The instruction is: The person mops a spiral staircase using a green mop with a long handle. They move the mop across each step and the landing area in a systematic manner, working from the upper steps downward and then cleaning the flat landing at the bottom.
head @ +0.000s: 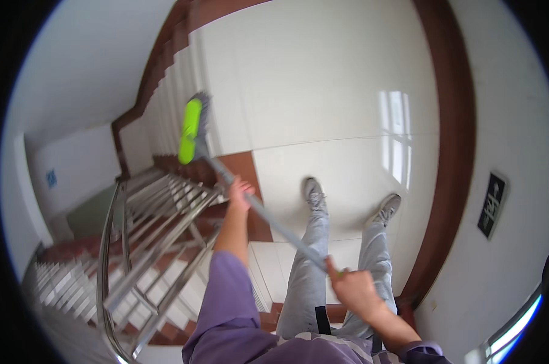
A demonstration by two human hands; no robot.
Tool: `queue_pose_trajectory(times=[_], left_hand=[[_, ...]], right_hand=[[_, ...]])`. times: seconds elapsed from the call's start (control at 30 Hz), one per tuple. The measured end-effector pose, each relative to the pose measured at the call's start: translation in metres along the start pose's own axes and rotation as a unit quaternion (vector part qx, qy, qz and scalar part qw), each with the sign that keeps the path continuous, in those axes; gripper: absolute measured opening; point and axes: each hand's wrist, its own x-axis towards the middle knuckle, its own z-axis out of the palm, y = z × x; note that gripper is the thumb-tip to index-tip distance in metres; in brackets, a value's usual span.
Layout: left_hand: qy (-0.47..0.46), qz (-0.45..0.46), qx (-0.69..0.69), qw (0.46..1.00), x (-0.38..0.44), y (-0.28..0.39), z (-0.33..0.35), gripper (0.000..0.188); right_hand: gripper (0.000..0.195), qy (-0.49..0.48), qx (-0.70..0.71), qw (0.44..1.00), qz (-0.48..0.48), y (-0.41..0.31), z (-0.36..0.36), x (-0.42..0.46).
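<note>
A long grey pole (283, 229) runs slantwise across my body, gripped by both hands. My left hand (240, 192) is closed around its middle, not far below the head. My right hand (354, 289) grips the near end, where a bit of green shows. At the far end is a broom head (191, 129) with a lime-green top and dark grey bristles, slightly blurred. It appears over the edge of the landing, beside the top of the stairs; whether it touches the floor I cannot tell.
Pale stairs with red-brown edging (174, 82) go down at the upper left. A metal railing (165, 245) stands to my left, with more steps below it. I stand on a glossy tiled landing (320, 82). A wall (506, 113) with a dark sign (492, 204) rises on the right.
</note>
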Motion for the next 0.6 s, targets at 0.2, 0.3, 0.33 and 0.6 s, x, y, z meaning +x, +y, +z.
queue_pose_trajectory(times=[0.2, 0.3, 0.33, 0.6], left_hand=[[0.073, 0.019, 0.08, 0.994, -0.049, 0.004, -0.005, 0.038], [0.07, -0.018, 0.088, 0.994, -0.094, -0.05, 0.026, 0.045], [0.095, -0.031, 0.129, 0.987, -0.112, -0.081, 0.045, 0.043], [-0.093, -0.249, 0.229, 0.936, -0.266, -0.398, 0.107, 0.021]], right_hand=[[0.053, -0.009, 0.126, 0.992, 0.02, 0.023, 0.029, -0.036], [0.05, -0.021, 0.135, 0.987, 0.085, 0.075, 0.04, -0.101], [0.054, 0.002, 0.123, 0.983, 0.137, 0.096, 0.054, -0.131], [0.045, 0.169, 0.069, 0.818, 0.545, 0.171, 0.177, -0.459]])
